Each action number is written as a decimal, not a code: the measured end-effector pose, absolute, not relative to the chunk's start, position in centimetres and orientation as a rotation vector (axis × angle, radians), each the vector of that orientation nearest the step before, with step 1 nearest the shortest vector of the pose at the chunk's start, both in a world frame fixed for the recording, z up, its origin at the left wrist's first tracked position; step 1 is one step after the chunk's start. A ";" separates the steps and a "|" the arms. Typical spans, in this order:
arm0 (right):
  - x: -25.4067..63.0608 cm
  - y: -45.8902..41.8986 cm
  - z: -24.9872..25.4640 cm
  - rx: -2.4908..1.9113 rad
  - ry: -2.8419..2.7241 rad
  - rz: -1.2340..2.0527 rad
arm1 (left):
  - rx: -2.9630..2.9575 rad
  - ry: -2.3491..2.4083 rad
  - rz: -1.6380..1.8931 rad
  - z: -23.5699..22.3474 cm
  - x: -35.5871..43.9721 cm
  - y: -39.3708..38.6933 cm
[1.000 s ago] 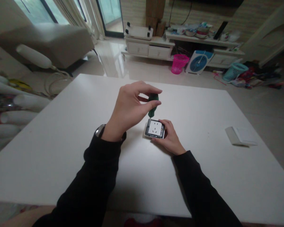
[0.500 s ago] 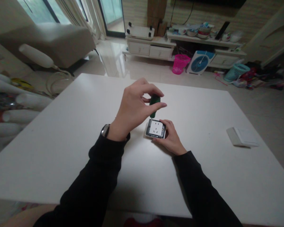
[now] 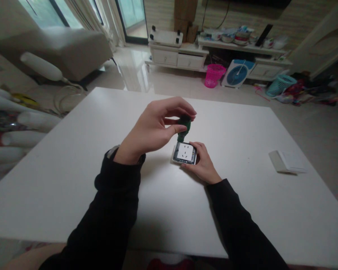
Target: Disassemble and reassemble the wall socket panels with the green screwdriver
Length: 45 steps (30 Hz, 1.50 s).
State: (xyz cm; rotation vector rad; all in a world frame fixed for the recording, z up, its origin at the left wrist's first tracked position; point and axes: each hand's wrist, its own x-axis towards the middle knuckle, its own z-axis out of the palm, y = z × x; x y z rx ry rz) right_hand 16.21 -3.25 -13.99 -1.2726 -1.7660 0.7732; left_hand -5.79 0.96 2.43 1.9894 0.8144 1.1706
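Note:
My left hand (image 3: 160, 123) grips the green handle of a screwdriver (image 3: 184, 127) between thumb and fingers. The screwdriver stands nearly upright, its lower end at the upper left corner of a wall socket (image 3: 185, 152). That socket lies on the table, with a white slotted face and a dark frame around it. Around its right side, my right hand (image 3: 202, 163) is closed, thumb at the near edge and fingers at the far edge. The screwdriver's tip is too small to make out.
On the right of the white table (image 3: 101, 123) lies a white cover-like piece (image 3: 291, 162). Beyond the table are a pink basket (image 3: 214, 75), a blue fan (image 3: 238, 74) and a low white cabinet (image 3: 191, 62). White rolls (image 3: 28, 138) are heaped at the left.
My left hand has turned about the screwdriver handle, its wrist shifting left and its thumb drawing back. My right hand and the socket keep their places.

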 end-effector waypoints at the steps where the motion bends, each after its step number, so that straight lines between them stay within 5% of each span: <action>1: 16.2 -3.3 -14.0 -1.273 -1.766 0.773 | 1.986 0.786 1.157 2.4 -5.9 0.9; 10: 16.3 -3.2 -14.2 -1.214 -1.783 0.768 | 1.965 0.718 1.161 1.6 -5.4 1.7; 21: 16.5 -3.4 -14.0 -1.138 -1.828 0.831 | 1.588 0.829 1.779 1.7 -6.7 2.8; 45: 16.3 -3.6 -14.4 -1.117 -1.774 0.884 | 1.581 0.898 1.649 0.3 -7.7 4.0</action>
